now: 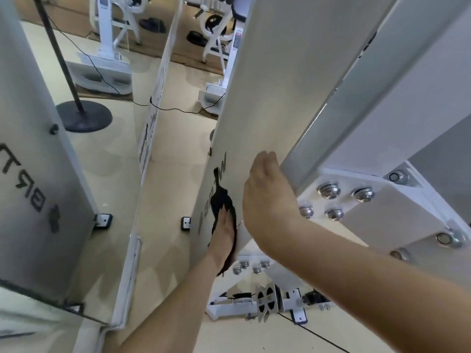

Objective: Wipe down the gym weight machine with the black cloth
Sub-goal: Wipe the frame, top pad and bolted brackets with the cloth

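The person's left hand (224,231) lies just below the frame's centre, toward 6 o'clock. Its fingers are straight and together, pressing the black cloth (221,200) flat against the white side panel (267,85) of the weight machine (382,212). The cloth is bunched; it spreads past the fingertips toward 12 o'clock, and a ragged end hangs below the wrist. It covers part of the dark lettering (221,159) printed down the panel. Just beside the left hand, at its 2 o'clock, the right hand (265,200) holds nothing. Its fingers are extended and close together, and it rests against the panel's edge where a white beam (369,98) slopes up toward 1 o'clock. Both forearms are bare, the right entering from 4 o'clock and the left from 6 o'clock. At the right hand's 3 o'clock, shiny bolts (328,191) sit in a white bracket plate, with more bolts under the left wrist. Toward 9 o'clock stands a second pale panel (38,174) with dark lettering. At 10 o'clock a black pole rises from a round dark base (84,117) on the beige floor (168,189). A thin black cable (175,109) trails across the floor beyond it. At 12 o'clock stand other white machines (109,34), with dark weight plates (197,38) lying on the floor between them.
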The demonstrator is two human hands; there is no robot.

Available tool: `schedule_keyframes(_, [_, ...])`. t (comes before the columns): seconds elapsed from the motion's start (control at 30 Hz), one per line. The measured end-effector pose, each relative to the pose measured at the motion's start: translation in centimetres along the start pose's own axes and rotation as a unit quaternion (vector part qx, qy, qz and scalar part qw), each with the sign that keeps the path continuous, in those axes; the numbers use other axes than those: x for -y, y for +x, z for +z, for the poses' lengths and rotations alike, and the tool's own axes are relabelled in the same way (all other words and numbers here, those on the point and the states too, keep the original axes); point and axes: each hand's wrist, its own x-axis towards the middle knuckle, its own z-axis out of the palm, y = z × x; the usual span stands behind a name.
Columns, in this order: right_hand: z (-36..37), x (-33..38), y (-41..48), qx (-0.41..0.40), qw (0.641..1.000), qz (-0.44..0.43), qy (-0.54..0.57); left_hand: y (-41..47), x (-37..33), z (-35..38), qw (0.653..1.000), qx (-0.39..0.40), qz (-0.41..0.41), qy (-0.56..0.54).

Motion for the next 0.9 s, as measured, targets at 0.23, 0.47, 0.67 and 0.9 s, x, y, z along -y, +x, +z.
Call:
schedule_keyframes(0.23, [2.5, 5.7, 2.0, -0.06, 0.961, -0.107, 0.25, -2.5, 0.7, -4.9, 0.933, -0.011, -0.026, 0.358])
schedule_keyframes(0.47, [2.7, 7.0, 3.2, -0.166, 0.857, -0.101, 0.476, -8.6, -7.5, -9.5, 0.989, 0.008, 0.074, 0.125])
schedule_keyframes(0.67, [3.0, 9.1, 2.8, -0.208, 0.804, -0.021, 0.557, -6.7, -5.9, -8.7, 0.965, -0.176, 0.09, -0.171])
schedule_keyframes(0.9, [4.1, 12.3, 1.5, -0.151, 0.85, 0.052, 0.502, -5.0, -1.8, -6.4, 0.964, -0.117, -0.098, -0.216])
